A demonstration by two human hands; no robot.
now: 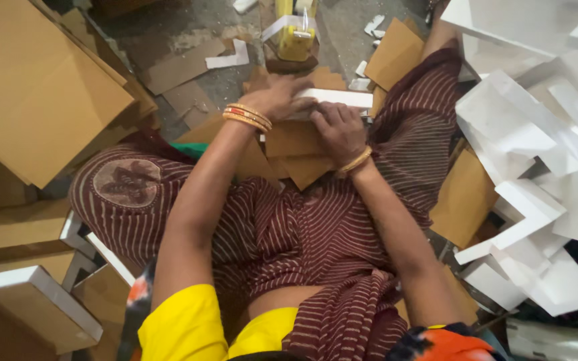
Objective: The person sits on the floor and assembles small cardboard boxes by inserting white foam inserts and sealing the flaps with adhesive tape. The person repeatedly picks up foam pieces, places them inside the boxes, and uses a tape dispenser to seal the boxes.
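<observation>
Both hands press a white box piece: left hand (pixel 277 97) flat on top, right hand (pixel 338 130) gripping its near edge; firm, even pressure along the white box piece (pixel 339 98) suits it.

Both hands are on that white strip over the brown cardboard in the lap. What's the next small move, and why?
Probably press the white strip flat along its length. The left hand pins its left part and the right hand grips the near edge, so the far right end, over the brown cardboard pieces, looks unpressed.

white flat box (pixel 334 99) under both hands | white-edged brown boxes (pixel 31 304) lower left | white box blanks (pixel 536 134) right
</observation>
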